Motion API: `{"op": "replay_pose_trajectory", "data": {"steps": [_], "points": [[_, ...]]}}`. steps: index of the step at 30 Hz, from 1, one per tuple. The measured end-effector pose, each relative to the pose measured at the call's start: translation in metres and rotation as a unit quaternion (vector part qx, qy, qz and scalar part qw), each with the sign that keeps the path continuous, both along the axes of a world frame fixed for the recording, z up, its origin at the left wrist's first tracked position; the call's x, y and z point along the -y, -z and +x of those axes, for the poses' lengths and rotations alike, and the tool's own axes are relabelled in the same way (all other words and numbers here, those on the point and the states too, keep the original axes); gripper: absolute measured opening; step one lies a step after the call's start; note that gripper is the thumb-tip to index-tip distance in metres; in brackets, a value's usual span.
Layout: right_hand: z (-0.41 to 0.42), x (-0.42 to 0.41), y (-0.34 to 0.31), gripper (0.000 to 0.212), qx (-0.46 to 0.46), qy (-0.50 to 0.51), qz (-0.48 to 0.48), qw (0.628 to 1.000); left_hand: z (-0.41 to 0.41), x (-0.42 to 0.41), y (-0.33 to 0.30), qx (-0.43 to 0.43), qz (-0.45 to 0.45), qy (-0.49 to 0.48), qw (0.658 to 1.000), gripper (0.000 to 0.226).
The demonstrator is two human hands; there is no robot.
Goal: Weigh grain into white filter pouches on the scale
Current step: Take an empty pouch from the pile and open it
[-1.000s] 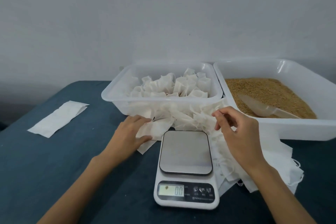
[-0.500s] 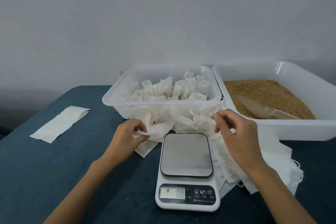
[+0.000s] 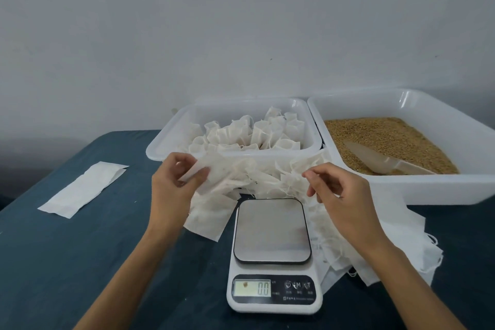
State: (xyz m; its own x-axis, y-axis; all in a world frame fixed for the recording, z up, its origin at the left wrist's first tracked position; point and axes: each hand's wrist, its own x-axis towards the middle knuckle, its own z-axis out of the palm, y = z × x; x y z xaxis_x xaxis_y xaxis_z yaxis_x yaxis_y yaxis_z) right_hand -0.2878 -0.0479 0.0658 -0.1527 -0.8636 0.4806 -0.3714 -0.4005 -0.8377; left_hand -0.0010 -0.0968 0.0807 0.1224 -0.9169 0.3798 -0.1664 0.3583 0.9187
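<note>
Dark teal cloth covers the desk (image 3: pixel 67 262), and nearest the viewer sits the digital scale (image 3: pixel 272 233), its steel platform bare and its display reading zero. Just beyond it the left hand (image 3: pixel 171 185) pinches one white filter pouch (image 3: pixel 211 177), lifted off the loose heap of empty pouches (image 3: pixel 267 182); the pouch's long axis runs sideways toward the right hand (image 3: pixel 345 198), which hovers unclenched and holds nothing. So the platform lies down and to the right of the left hand's grip, closer than either tray. Farther back stand the tray of filled pouches (image 3: pixel 166 142) and the grain tray (image 3: pixel 455 187), with a scoop (image 3: pixel 385 159) resting in the grain (image 3: pixel 388 136).
</note>
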Motion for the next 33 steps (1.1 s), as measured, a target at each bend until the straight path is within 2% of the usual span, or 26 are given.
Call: {"op": "replay_pose_trajectory", "data": {"steps": [3, 6, 8, 11, 16, 18, 21, 24, 27, 33], "points": [[0.001, -0.001, -0.001, 0.02, 0.067, -0.072, 0.037, 0.994, -0.028, -0.004, -0.011, -0.136, 0.063, 0.089, 0.985, 0.028], [0.003, 0.0, -0.002, 0.031, 0.112, -0.125, 0.085, 0.982, -0.058, -0.004, -0.015, -0.272, 0.102, 0.184, 0.939, 0.038], [0.005, 0.0, -0.004, 0.04, 0.14, -0.159, 0.115, 0.971, -0.077, -0.003, -0.014, -0.314, 0.128, 0.215, 0.916, 0.041], [0.004, 0.0, -0.007, 0.027, 0.183, -0.194, 0.122, 0.956, -0.099, -0.003, -0.006, -0.286, 0.145, 0.206, 0.925, 0.041], [-0.003, 0.003, -0.004, 0.017, 0.222, -0.145, 0.114, 0.958, -0.105, -0.003, 0.01, -0.223, 0.142, 0.175, 0.948, 0.031], [-0.004, 0.004, -0.002, 0.021, 0.219, -0.12, 0.104, 0.963, -0.105, -0.006, 0.014, -0.163, 0.12, 0.138, 0.97, 0.034], [-0.006, 0.006, 0.001, 0.027, 0.195, -0.099, 0.097, 0.971, -0.104, -0.011, 0.019, -0.015, 0.012, 0.044, 0.999, 0.039], [-0.004, 0.007, 0.005, 0.036, 0.157, -0.098, 0.104, 0.977, -0.104, -0.016, 0.019, 0.013, -0.058, 0.101, 0.993, 0.023], [-0.002, 0.007, 0.008, 0.038, 0.127, -0.108, 0.111, 0.98, -0.11, -0.023, 0.018, 0.013, -0.031, 0.209, 0.977, 0.011], [0.001, 0.005, 0.005, 0.022, 0.154, -0.166, 0.101, 0.969, -0.109, -0.021, 0.023, 0.046, -0.012, 0.203, 0.978, 0.013]]}}
